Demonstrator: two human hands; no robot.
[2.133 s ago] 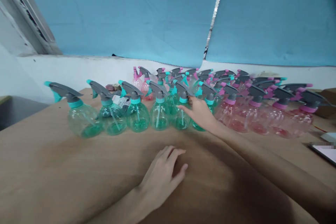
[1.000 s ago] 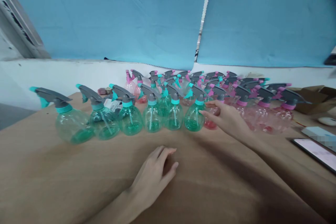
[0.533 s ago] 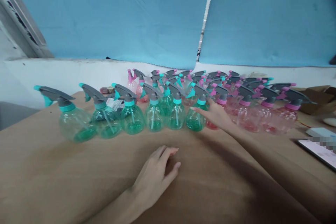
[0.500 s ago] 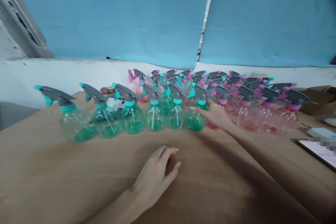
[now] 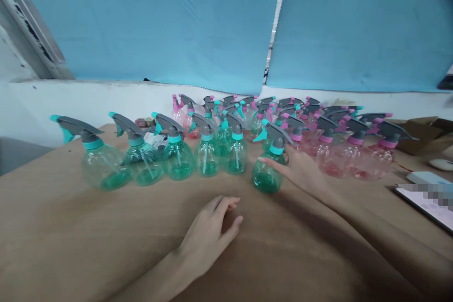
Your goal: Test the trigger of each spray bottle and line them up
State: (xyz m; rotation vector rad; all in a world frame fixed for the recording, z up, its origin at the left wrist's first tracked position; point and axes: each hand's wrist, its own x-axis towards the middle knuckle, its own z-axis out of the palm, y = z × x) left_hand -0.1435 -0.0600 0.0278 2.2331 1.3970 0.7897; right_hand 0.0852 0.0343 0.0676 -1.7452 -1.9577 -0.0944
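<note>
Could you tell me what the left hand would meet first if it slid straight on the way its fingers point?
Most likely the green spray bottle that the right hand holds; only bare table lies between it and the left hand, though depth is unclear.

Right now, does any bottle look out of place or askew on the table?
Yes. One green spray bottle stands ahead of the front row of green bottles, nearer the camera, gripped by the right hand. It is upright; nothing looks spilled.

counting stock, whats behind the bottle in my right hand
Behind the round green plastic spray bottle in the right hand: green spray bottles and pink spray bottles, their bases covered.
</note>
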